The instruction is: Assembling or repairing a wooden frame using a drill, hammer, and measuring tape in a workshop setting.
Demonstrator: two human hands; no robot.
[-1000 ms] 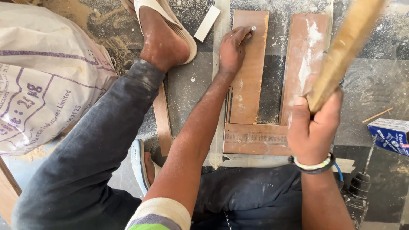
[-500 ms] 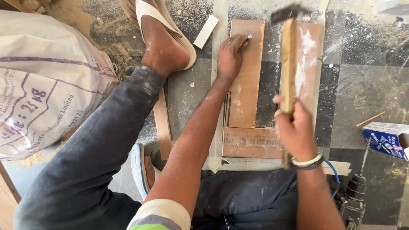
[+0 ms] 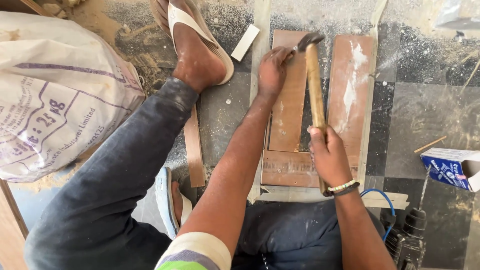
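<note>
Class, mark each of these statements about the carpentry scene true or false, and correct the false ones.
1. The right hand grips a wooden-handled hammer. True.
2. The hammer's head is down by the left hand at the far end of a wooden strip. True.
3. The left hand holds a saw. False: it pinches something too small to make out, pressed to the strip.
4. The white sack lies to the person's right. False: it lies to the left, beside the left leg.
5. The blue box sits on the floor at the right edge. True.
6. The person's feet are bare. False: they wear sandals.
</note>
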